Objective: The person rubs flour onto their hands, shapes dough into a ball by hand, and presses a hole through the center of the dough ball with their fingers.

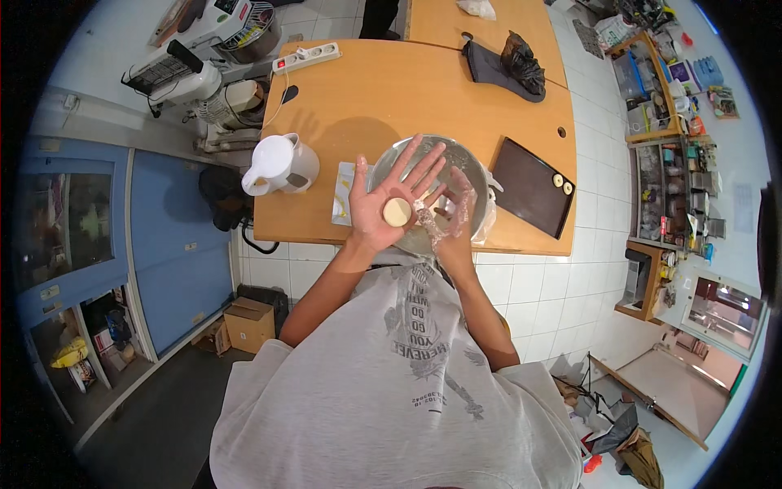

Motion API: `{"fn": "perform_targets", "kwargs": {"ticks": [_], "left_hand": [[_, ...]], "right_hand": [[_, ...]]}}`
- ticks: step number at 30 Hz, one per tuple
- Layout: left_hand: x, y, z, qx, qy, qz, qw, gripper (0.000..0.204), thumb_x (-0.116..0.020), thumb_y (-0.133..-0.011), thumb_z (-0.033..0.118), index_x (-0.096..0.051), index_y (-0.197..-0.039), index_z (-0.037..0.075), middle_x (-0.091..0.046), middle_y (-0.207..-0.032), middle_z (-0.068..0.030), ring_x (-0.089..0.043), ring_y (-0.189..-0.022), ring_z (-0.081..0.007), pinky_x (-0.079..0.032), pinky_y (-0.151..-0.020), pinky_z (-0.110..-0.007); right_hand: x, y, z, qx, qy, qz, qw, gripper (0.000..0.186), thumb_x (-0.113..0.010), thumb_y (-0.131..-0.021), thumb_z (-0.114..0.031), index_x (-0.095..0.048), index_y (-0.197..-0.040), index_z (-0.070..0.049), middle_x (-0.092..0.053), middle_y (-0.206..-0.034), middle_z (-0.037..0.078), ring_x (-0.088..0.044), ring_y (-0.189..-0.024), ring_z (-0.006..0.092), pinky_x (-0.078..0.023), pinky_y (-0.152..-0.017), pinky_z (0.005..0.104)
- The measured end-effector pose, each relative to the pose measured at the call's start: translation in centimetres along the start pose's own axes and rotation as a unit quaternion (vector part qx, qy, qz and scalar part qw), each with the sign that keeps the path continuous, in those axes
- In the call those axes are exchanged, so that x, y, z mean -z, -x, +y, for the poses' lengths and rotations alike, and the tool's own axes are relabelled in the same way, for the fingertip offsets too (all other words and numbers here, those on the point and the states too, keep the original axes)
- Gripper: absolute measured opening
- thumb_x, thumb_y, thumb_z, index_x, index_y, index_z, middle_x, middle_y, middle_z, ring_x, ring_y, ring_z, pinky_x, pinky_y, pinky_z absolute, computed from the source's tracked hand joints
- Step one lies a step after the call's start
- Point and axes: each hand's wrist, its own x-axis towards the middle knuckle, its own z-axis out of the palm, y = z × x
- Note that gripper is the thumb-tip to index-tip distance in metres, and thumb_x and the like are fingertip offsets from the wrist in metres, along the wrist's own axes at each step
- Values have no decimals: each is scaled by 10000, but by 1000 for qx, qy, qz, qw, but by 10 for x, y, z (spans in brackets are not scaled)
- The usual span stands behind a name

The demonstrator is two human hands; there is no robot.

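Observation:
My left hand (380, 222) is turned palm up with its fingers spread wide. A small round, flattened piece of pale dough (397, 212) rests on that palm. Close beside it is my right hand (454, 220), dusted with flour or sticky dough, its fingers bent a little and apart, and I see nothing gripped in it. Both hands are over a metal mixing bowl (471, 155), which they partly cover, so most of its contents are hidden. A dark baking tray (529, 183) lies to the right, with two small dough rounds (562, 184) near its right edge.
A white pitcher (281, 165) stands left of the bowl on the wooden table (358, 90). A power strip (306, 57) lies at the far left edge. Dark cloth (489, 67) and a black plastic bag (522, 65) lie at the far right. Mixers (248, 33) stand beyond the table's left side.

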Motion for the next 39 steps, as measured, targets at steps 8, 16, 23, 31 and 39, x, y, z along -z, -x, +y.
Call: {"fn": "perform_targets", "kwargs": {"ticks": [8, 16, 23, 31, 39], "left_hand": [[-2, -4, -4, -15, -54, -18, 998, 990, -216, -950, 841, -180, -1669, 161, -175, -1715, -181, -147, -1593, -314, -110, -1295, -498], [2, -2, -6, -7, -42, -1, 999, 998, -211, -948, 844, -177, -1667, 152, -171, -1713, -189, -141, -1593, -331, -117, -1295, -517], [2, -7, -8, -19, -72, 12, 997, 990, -217, -955, 832, -198, -1661, 139, -189, -1709, -185, -155, -1591, -325, -133, -1294, -517], [-3, -10, -11, 1, -8, 11, 1000, 979, -222, -959, 833, -232, -1656, 145, -218, -1702, -180, -188, -1580, -315, -131, -1295, -490], [-1, -11, -10, 22, 10, 9, 1000, 991, -240, -946, 840, -175, -1668, 164, -186, -1708, -195, -166, -1586, -337, -141, -1291, -527]], "right_hand": [[-17, 7, 26, -92, -75, -101, 988, 1167, -874, -814, -225, -75, -1630, 12, -119, -1679, 231, -178, -1563, 360, -223, -1266, 467], [-13, 9, 27, -95, -176, -112, 973, 1218, -886, -799, -230, -33, -1638, -5, -88, -1698, 195, -123, -1577, 314, -191, -1273, 442], [-13, 7, 34, -47, -62, -101, 992, 1214, -895, -790, -252, -63, -1642, -14, -75, -1708, 207, -72, -1587, 329, -136, -1282, 452], [-7, 4, 16, -135, -250, -94, 954, 1209, -874, -812, -211, -20, -1651, -47, -79, -1709, 191, -145, -1575, 336, -212, -1269, 452], [-2, 2, 32, -107, -185, -117, 970, 1205, -858, -825, -176, 10, -1655, -74, -99, -1704, 175, -219, -1560, 303, -283, -1245, 441]]}}
